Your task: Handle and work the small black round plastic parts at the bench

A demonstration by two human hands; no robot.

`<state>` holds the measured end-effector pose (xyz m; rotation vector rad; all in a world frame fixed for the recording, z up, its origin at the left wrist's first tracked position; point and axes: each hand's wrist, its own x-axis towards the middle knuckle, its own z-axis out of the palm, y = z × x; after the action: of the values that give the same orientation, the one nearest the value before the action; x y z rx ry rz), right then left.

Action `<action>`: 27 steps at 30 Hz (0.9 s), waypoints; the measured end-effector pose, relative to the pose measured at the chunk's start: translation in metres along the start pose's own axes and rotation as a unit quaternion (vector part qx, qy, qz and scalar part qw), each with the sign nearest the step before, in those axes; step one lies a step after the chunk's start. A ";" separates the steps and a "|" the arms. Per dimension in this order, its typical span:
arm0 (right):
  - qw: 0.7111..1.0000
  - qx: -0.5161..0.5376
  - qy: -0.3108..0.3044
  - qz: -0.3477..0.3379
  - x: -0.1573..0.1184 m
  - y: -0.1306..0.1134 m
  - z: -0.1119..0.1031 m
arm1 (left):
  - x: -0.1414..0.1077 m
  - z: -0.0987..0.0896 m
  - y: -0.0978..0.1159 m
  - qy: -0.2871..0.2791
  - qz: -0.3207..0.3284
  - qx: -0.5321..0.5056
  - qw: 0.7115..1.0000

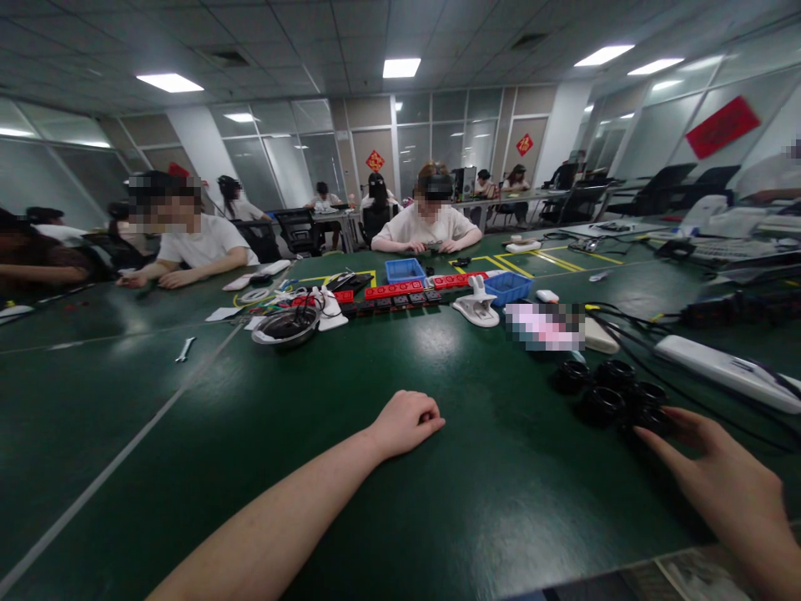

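Note:
My left hand [410, 423] rests on the green table [350, 517] with its fingers curled loosely into a fist, and nothing shows in it. Over on the right, my right hand [719, 463] has its thumb and fingers around a shiny black round part [647, 419], the nearest of a small cluster. Several like it stand close together there, among them a black hollow part [603, 406] and another [571, 376] at the cluster's left. Their exact kind is hard to make out.
Across the middle lie a metal bowl [284, 327], red power strips [394, 290], a white clip stand [479, 305] and blue trays [508, 289]. A wrench [185, 350] lies left. Black cables [663, 380] and a white long device [729, 371] are at right. A person [429, 221] sits opposite.

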<state>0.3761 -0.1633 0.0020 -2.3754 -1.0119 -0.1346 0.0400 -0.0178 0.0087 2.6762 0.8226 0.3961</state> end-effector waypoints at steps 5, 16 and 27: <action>1.000 0.019 0.004 0.001 0.000 0.000 -0.001 | 0.000 0.000 -0.001 0.002 -0.001 -0.002 1.000; 0.998 0.063 0.017 -0.013 0.004 0.007 0.006 | -0.001 -0.001 0.001 -0.001 -0.001 0.010 1.000; 0.997 0.028 0.064 -0.039 -0.004 -0.008 -0.008 | 0.000 -0.001 0.001 -0.003 -0.002 0.007 1.000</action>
<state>0.3692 -0.1655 0.0114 -2.2479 -1.0338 -0.2791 0.0401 -0.0186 0.0100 2.6878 0.8319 0.3815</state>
